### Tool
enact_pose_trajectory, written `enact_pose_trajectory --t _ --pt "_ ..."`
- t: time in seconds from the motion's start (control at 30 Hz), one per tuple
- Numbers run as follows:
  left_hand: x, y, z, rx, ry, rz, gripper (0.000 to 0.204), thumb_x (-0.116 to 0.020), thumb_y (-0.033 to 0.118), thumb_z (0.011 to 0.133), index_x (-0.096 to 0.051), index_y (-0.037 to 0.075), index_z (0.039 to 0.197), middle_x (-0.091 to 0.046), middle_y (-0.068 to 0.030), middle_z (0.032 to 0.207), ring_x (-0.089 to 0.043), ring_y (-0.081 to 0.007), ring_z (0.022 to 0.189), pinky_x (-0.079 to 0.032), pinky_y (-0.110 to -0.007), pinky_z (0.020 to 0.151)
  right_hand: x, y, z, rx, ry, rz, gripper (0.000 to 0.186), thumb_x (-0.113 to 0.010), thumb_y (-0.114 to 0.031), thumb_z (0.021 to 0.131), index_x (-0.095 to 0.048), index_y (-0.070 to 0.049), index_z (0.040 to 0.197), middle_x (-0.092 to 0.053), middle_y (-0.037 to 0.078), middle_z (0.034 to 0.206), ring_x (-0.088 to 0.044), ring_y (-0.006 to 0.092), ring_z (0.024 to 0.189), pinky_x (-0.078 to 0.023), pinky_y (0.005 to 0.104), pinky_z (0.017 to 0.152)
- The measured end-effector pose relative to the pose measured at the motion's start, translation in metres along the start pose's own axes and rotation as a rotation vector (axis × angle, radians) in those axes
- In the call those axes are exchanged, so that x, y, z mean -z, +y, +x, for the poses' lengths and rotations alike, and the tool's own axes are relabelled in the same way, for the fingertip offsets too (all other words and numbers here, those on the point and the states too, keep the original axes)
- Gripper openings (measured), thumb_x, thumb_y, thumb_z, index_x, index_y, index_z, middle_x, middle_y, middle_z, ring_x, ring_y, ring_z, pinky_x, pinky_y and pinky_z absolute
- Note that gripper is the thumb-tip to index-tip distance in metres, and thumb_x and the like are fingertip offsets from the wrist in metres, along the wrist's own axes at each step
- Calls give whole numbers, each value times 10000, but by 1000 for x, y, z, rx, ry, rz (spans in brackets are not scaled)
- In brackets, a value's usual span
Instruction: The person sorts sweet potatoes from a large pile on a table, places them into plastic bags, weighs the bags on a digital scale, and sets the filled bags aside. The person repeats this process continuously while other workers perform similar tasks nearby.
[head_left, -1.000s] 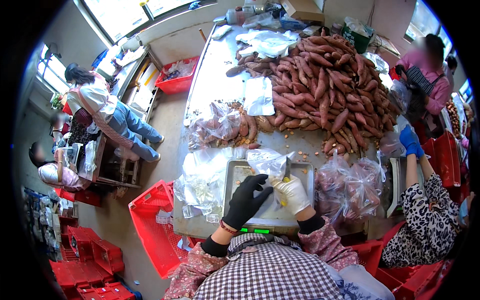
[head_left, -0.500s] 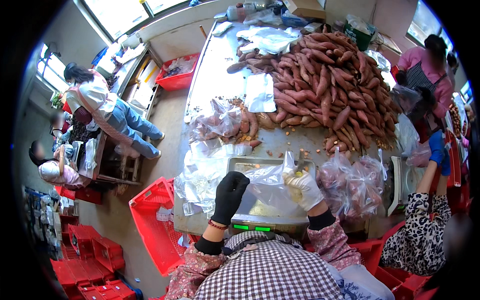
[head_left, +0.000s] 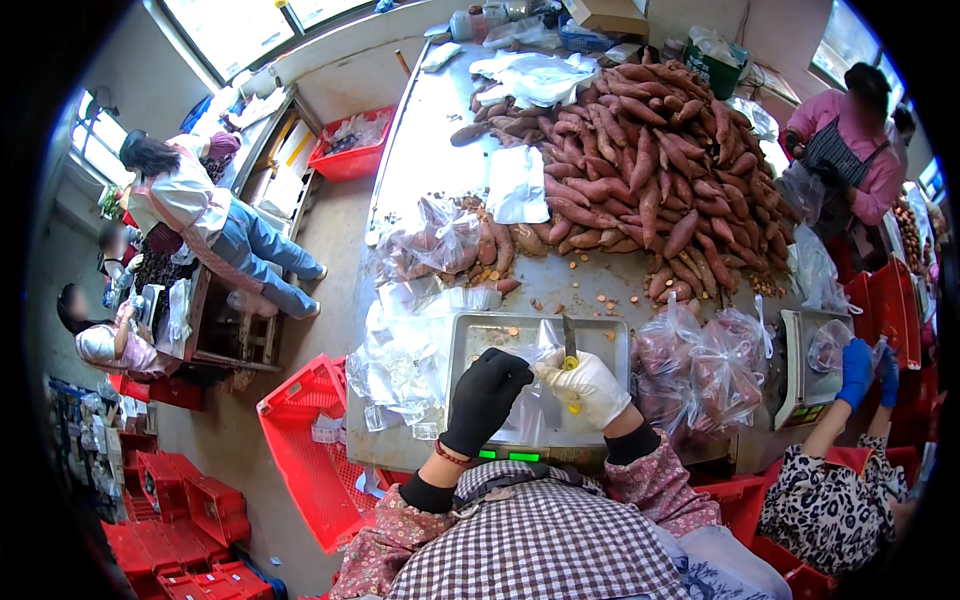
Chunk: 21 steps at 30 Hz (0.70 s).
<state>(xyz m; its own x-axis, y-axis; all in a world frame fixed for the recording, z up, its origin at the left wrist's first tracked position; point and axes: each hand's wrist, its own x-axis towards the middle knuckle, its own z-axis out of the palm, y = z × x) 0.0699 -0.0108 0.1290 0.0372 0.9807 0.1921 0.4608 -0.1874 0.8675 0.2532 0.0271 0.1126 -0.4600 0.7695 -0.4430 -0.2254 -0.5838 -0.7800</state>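
My left hand (head_left: pixel 485 398) in a black glove pinches a clear plastic bag (head_left: pixel 528 418) over a steel scale tray (head_left: pixel 465 335). My right hand (head_left: pixel 590 395) in a white glove grips a yellow-handled knife (head_left: pixel 572 360), blade pointing up, with its fingers beside the bag's top. The bag hangs limp between the hands. Flat loose bags (head_left: pixel 395 360) lie left of the tray, and bagged sweet potatoes (head_left: pixel 715 370) sit to its right. A few small cut slices (head_left: pixel 512 330) lie on the tray.
A large sweet potato pile (head_left: pixel 650 170) covers the table's back right. A red crate (head_left: pixel 305 450) is at left. At right, blue-gloved hands (head_left: pixel 857 372) are by another scale (head_left: pixel 800 360). A person in pink (head_left: pixel 860 170) stands behind; others work at a side table (head_left: pixel 245 175).
The bag has swung from sideways to hanging down. My hands have drawn together. The blue-gloved co-worker's hands have moved lower, toward a bag on the other scale.
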Motion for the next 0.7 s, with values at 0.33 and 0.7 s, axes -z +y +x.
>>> enact_pose_trajectory --t 0.33,0.7 --pt "1 3 -2 13 70 -3 89 -714 32 811 -650 29 873 -610 -84 827 -614 -208 731 -477 -298 647 19 1 -4 -99 -111 201 123 -696 -130 891 -617 -59 953 -532 -42 728 -388 28 500 -284 196 443" --pt "50 -61 -14 46 310 288 96 -656 -8 796 -591 40 849 -591 -103 859 -610 -277 807 -479 -348 712 82 -16 -20 62 -102 828 129 -501 -166 989 -601 -91 1018 -481 -50 679 -344 29 467 -273 200 439"
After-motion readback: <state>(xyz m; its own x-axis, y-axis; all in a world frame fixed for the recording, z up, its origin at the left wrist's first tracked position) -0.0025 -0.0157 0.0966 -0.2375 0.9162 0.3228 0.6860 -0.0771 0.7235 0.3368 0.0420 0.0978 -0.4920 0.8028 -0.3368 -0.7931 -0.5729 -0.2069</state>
